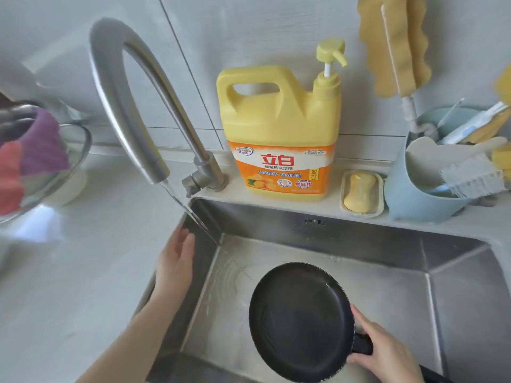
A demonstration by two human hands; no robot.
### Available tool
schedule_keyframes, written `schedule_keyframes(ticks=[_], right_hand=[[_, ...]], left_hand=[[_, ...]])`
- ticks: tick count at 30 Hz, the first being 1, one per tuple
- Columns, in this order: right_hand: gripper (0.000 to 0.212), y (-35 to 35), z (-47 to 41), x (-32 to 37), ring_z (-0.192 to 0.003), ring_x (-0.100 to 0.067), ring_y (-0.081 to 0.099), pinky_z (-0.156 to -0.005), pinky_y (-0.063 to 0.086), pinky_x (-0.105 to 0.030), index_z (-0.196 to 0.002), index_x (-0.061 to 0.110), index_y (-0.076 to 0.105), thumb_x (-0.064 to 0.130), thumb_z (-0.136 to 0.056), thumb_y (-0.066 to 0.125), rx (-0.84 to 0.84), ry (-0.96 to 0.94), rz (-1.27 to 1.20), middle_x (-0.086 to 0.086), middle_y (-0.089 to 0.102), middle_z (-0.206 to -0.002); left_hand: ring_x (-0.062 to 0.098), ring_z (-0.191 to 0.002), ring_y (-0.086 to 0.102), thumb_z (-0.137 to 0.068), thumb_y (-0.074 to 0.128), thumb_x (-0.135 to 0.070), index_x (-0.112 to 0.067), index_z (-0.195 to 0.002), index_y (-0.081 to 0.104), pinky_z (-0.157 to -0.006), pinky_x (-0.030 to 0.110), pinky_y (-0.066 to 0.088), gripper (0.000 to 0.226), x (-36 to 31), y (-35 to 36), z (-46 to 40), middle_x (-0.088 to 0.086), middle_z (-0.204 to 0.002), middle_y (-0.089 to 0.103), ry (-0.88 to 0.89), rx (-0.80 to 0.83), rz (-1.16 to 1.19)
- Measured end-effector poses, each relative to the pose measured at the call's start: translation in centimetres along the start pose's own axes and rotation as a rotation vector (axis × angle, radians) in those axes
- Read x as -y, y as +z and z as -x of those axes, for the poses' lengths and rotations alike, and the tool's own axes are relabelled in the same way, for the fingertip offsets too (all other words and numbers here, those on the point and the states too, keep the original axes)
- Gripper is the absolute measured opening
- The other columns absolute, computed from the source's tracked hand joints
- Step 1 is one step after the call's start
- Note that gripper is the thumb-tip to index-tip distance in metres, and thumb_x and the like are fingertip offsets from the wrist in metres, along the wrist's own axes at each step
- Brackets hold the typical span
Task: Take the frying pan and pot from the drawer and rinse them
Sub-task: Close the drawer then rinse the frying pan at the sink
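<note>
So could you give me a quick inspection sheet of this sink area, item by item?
Surface: steel sink, wet; pale counter.
Job's things: black round frying pan inside the sink; pot not seen.
Clutter: yellow detergent jug, yellow soap bar, blue utensil holder, glass bowl.
Hands: left hand open on sink edge; right hand grips pan handle.
Cables: nothing seen.
Surroundings: curved steel faucet running, tiled wall.
</note>
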State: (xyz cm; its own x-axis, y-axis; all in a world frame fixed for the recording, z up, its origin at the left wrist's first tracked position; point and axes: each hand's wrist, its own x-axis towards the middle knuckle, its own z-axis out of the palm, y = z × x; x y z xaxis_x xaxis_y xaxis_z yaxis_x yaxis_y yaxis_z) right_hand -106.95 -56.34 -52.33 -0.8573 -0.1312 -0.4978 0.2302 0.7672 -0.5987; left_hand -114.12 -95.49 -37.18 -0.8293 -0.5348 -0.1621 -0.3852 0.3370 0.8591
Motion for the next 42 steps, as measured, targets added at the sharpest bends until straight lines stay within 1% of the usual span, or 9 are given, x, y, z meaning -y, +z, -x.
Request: schedule_keyframes(ticks=[3,9,14,17,19,22,25,36,42], right_hand=[[0.112,0.2,0.1,-0.1,-0.106,0.006,0.055,-0.086,0.047,-0.02,-0.135,0.074,0.0,0.062,-0.055,0.079,-0.002,-0.007,0.012,0.032,0.054,-0.112],[0.11,0.4,0.2,-0.3,-0.105,0.006,0.052,-0.086,0.046,-0.021,-0.134,0.074,0.001,0.055,-0.061,0.08,-0.003,-0.01,0.014,0.031,0.052,-0.111],[0.11,0.5,0.0,-0.4,-0.11,0.009,0.049,-0.09,0.046,-0.023,-0.133,0.074,-0.001,0.051,-0.064,0.081,0.016,-0.023,0.022,0.033,0.051,-0.112],[0.109,0.5,-0.1,-0.6,-0.109,0.009,0.049,-0.088,0.046,-0.022,-0.138,0.071,0.0,0.05,-0.067,0.08,0.021,-0.03,0.036,0.033,0.05,-0.11],[0.109,0.5,-0.3,-0.6,-0.108,0.009,0.048,-0.087,0.046,-0.022,-0.139,0.07,-0.001,0.051,-0.068,0.08,0.028,-0.04,0.042,0.031,0.05,-0.11],[0.109,0.5,-0.5,-0.7,-0.105,0.007,0.049,-0.088,0.045,-0.022,-0.14,0.068,-0.003,0.049,-0.071,0.08,0.055,-0.052,0.046,0.026,0.051,-0.112],[0.11,0.5,-0.5,-0.6,-0.1,0.006,0.048,-0.083,0.042,-0.019,-0.142,0.064,-0.005,0.048,-0.073,0.078,0.058,-0.062,0.075,0.026,0.05,-0.111],[0.111,-0.6,-0.2,1.6,-0.096,-0.004,0.055,-0.08,0.047,-0.024,-0.141,0.065,-0.009,0.051,-0.071,0.076,0.092,-0.037,0.152,0.029,0.054,-0.099],[0.108,-3.9,1.4,5.9,-0.086,-0.002,0.051,-0.076,0.047,-0.022,-0.139,0.069,-0.005,0.058,-0.065,0.073,0.06,-0.091,0.147,0.032,0.05,-0.086]], left_hand=[[0.004,-0.089,0.055,-0.103,0.043,-0.03,-0.025,-0.093,0.061,-0.091,0.028,0.041,0.021,-5.8,0.6,-2.4,-0.007,-0.086,0.058,0.045,-0.003,0.16],[0.01,-0.088,0.045,-0.102,0.041,-0.024,-0.01,-0.106,0.055,-0.092,0.022,0.036,0.02,-9.8,3.5,-4.4,-0.005,-0.089,0.046,-0.041,-0.032,0.351],[0.004,-0.071,0.043,-0.101,0.043,-0.019,-0.023,-0.108,0.051,-0.067,0.024,0.035,0.011,-7.2,2.9,-2.6,-0.013,-0.076,0.045,0.228,0.032,0.109],[-0.014,-0.106,0.052,-0.093,0.063,-0.017,-0.053,-0.133,0.035,-0.091,0.014,0.042,0.061,-1.3,2.8,0.0,-0.027,-0.12,0.054,0.224,0.231,-0.031],[0.008,-0.138,0.039,-0.078,0.08,-0.037,-0.037,-0.151,0.007,-0.11,0.025,0.035,0.104,4.1,3.4,1.5,-0.006,-0.156,0.03,0.104,0.556,-0.421],[0.021,-0.143,0.033,-0.073,0.084,-0.039,-0.032,-0.152,-0.021,-0.113,0.032,0.033,0.132,10.1,5.0,3.4,0.002,-0.164,0.007,0.041,0.972,-0.861],[0.021,-0.138,0.041,-0.075,0.083,-0.021,-0.033,-0.147,-0.031,-0.108,0.031,0.039,0.136,12.0,6.9,3.7,0.002,-0.162,0.018,0.042,0.997,-0.882],[0.018,-0.099,0.066,-0.062,0.086,-0.006,-0.029,-0.152,0.007,-0.093,0.032,0.052,0.121,11.9,7.9,1.9,-0.001,-0.111,0.066,0.053,1.039,-0.62],[0.007,-0.112,0.061,-0.059,0.086,-0.001,-0.057,-0.143,0.006,-0.091,0.017,0.049,0.129,6.9,2.8,2.3,-0.015,-0.13,0.055,0.125,1.021,-0.394]])
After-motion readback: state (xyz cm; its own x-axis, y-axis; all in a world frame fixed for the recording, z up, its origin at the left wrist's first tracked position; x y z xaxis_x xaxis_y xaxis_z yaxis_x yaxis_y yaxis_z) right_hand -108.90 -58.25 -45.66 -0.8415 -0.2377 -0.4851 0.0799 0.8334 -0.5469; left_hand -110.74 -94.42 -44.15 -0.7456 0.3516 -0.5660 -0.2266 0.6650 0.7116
